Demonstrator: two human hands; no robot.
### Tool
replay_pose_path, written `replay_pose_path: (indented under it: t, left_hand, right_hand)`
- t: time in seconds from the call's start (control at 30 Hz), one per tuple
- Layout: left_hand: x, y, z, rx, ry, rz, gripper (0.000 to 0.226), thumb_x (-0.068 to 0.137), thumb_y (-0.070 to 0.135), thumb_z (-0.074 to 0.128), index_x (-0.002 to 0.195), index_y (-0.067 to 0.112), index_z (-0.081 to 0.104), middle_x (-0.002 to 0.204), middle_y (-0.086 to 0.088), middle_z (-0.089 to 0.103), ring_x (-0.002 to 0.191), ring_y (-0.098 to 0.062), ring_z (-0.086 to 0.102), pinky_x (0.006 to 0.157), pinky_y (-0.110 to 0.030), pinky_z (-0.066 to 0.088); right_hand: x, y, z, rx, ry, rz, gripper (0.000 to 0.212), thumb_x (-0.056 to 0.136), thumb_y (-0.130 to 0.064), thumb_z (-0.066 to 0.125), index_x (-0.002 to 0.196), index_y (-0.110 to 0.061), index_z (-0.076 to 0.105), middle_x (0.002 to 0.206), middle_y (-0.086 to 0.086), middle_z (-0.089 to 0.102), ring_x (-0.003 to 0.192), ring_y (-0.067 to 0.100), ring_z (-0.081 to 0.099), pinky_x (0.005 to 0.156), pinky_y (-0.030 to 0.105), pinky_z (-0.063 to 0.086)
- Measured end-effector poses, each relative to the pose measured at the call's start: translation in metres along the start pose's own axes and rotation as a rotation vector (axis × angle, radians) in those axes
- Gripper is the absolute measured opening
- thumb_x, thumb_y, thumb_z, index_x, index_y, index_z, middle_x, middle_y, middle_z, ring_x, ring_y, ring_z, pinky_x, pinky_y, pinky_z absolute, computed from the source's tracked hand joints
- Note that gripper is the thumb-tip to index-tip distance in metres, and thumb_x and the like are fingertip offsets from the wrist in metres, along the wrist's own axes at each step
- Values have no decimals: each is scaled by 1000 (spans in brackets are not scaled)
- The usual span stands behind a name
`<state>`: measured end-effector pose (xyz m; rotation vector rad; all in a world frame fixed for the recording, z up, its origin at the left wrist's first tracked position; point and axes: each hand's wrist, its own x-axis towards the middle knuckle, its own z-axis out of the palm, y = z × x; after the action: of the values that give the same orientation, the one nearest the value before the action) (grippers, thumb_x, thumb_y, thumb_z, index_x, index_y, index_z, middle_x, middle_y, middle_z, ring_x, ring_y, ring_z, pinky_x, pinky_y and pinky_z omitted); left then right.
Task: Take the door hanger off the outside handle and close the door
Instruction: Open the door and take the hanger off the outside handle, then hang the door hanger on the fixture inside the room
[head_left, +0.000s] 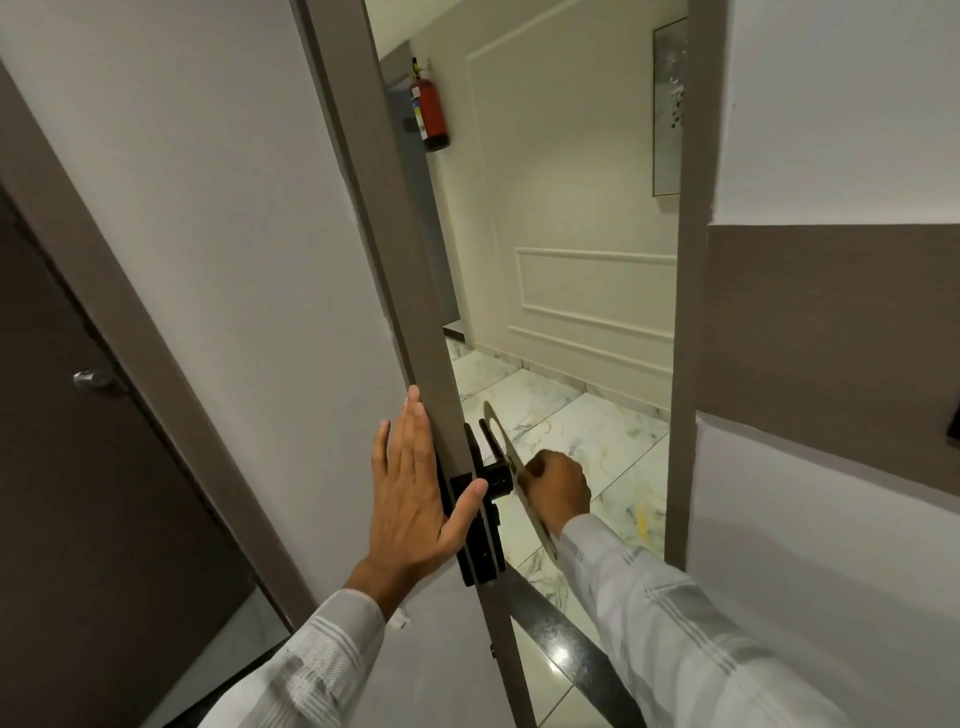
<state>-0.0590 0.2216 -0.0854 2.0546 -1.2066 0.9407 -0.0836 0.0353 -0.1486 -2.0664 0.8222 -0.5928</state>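
The door (234, 260) stands ajar, its inner face smooth and pale, its narrow edge a matte grey-brown. The left hand (415, 499) lies flat against that face beside the edge — fingers straight and together, thumb spread across the black lock plate (480, 540), gripping nothing. On the far side of the edge the hanger (501, 441), a thin flat card with a round hole, hangs tilted on the black outside handle (498, 480), which passes through the hole. The right hand (558, 488) is closed on the card's lower part, pinching it just beside the handle. Both sleeves are light cloth with woven stripes. Beyond the gap lie glossy marble-veined tiles (597, 431), a cream wall with raised rectangular moulding, and a red cylindrical extinguisher (434, 117) mounted high. A dark polished threshold strip (561, 634) crosses the floor below the arms.
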Motion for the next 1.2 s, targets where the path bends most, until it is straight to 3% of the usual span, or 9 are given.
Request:
replay_pose_path:
  t: [0.27,0.33,0.43,0.57,0.67,0.83,1.0,1.1,1.2]
  left_hand:
    - [-23,16,-1,-138,11,39,80,97,47,42,157,8,5,167,-12,3,155,-27,9,126,-45,5]
    - [-38,40,9,-204,18,168,76,95,34,51,156,9,14,164,-16,17,154,-27,15,125,-46,10]
    - [-69,89,31,-428,-102,196,45,97,24,51,140,12,51,141,-11,56,137,-22,46,114,-39,37]
    - [-98,160,54,-780,-535,-395,32,101,37,47,105,21,75,107,3,75,101,-14,65,82,-20,48]
    - [-102,218,71,-972,-807,-545,35,99,40,54,87,18,78,87,3,78,81,-14,69,69,-14,47]
    - [-125,341,79,-1072,-1042,-439,30,94,24,64,75,3,75,76,-11,76,76,-27,69,74,-35,51]
    - [-156,447,81,-1086,-1246,-181,26,97,19,59,83,2,73,87,-11,77,87,-29,72,81,-38,55]
    - [-188,526,76,-1123,-1348,-30,25,98,18,57,87,1,72,88,-11,76,83,-24,70,82,-38,55]
    - [-214,601,73,-1151,-1402,-2,25,99,20,56,90,1,70,90,-17,74,83,-29,67,81,-42,55]
  right_hand:
    - [-48,39,-40,-122,238,-65,12,89,-15,64,78,-10,65,91,5,67,81,22,62,66,32,50]
    - [-78,55,-60,-172,345,-124,13,88,-13,66,76,-7,65,86,6,65,81,24,63,64,33,52]
    - [-125,84,-85,-332,444,-150,14,82,-9,75,72,-6,65,81,8,66,78,25,65,55,31,55]
    - [-201,129,-127,-693,578,-294,24,62,-1,86,64,-9,64,66,5,62,62,23,64,46,29,54]
    - [-258,157,-158,-881,574,-299,23,63,-4,84,64,-11,62,64,4,60,60,23,59,54,29,49]
    - [-361,204,-227,-840,567,60,10,81,-22,79,84,-15,71,81,2,70,74,22,65,58,30,57]
    - [-445,254,-300,-217,750,744,39,96,-32,58,132,-20,51,126,2,57,119,24,52,97,44,47]
    - [-508,289,-345,-2,663,882,16,96,-28,59,98,-12,61,103,6,64,96,24,60,88,37,49]
    - [-558,316,-377,206,739,932,25,97,-23,61,76,-10,59,80,4,66,71,19,59,66,31,52]
